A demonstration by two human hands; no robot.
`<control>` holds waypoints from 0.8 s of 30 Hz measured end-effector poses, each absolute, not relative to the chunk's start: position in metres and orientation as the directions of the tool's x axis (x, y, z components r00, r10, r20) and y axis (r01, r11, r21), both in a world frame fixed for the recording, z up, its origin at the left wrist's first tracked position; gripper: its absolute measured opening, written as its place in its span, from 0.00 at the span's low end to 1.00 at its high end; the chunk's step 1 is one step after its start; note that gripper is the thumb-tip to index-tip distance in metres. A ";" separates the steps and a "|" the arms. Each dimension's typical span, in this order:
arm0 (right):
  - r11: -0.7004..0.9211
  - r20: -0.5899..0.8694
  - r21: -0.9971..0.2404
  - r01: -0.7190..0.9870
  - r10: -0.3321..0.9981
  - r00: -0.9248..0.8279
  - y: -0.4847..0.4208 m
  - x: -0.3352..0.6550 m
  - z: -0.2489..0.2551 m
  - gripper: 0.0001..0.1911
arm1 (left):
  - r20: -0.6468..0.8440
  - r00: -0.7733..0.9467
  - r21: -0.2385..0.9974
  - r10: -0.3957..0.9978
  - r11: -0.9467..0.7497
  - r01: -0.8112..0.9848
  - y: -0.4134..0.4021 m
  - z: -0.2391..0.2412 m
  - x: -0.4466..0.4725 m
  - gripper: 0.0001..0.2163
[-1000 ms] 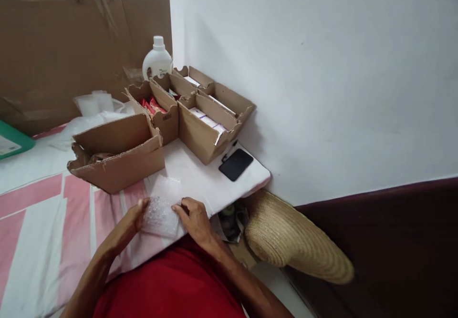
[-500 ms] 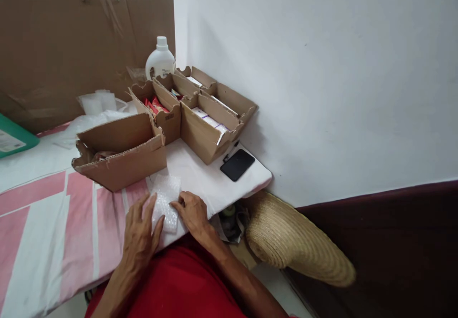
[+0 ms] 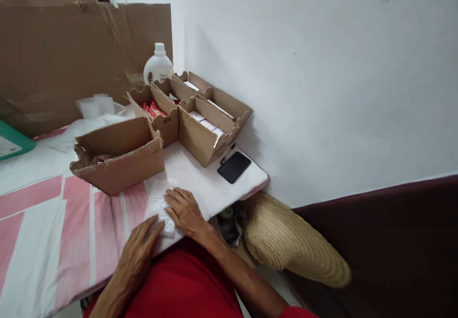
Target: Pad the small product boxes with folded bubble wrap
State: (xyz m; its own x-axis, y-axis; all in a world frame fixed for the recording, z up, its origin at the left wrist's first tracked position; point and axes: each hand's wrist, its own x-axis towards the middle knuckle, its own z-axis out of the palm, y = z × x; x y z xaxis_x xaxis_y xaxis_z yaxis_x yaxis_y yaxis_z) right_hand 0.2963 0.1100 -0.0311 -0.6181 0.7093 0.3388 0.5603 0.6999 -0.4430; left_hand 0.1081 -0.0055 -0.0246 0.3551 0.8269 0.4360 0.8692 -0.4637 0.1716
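A piece of clear bubble wrap (image 3: 156, 195) lies flat near the front edge of the cloth-covered table, directly before me. My right hand (image 3: 186, 213) rests over its right side, fingers stretched out and slightly apart. At its lower left, my left hand (image 3: 139, 246) touches the wrap with extended fingers and thumb. Neither hand lifts it. Whether something lies inside the wrap cannot be made out, since the hands cover part of it.
An open cardboard box (image 3: 123, 165) stands just beyond the wrap. Several more boxes (image 3: 202, 141) behind it hold packets. A black phone (image 3: 234, 167) lies at the right, near the wall. Also here: a white bottle (image 3: 158, 65), plastic bags (image 3: 98, 108), a straw hat (image 3: 293, 241).
My right hand has shifted left onto the bubble wrap, its fingers now spread over it. My left hand has moved slightly down, toward the wrap's near edge.
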 end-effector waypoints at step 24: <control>0.474 0.402 -0.715 0.513 0.880 -0.253 0.111 0.305 -0.016 0.24 | 0.311 0.206 0.320 0.928 -0.307 0.896 0.119 -0.014 0.115 0.13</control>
State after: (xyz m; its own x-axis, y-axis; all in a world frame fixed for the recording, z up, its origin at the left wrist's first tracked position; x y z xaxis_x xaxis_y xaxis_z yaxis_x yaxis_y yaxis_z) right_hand 0.3049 0.1108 -0.0157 -0.2532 0.8800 0.4019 0.5132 0.4743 -0.7153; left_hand 0.1153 0.1191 -0.0142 0.2064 0.9279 0.3106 0.8963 -0.3066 0.3203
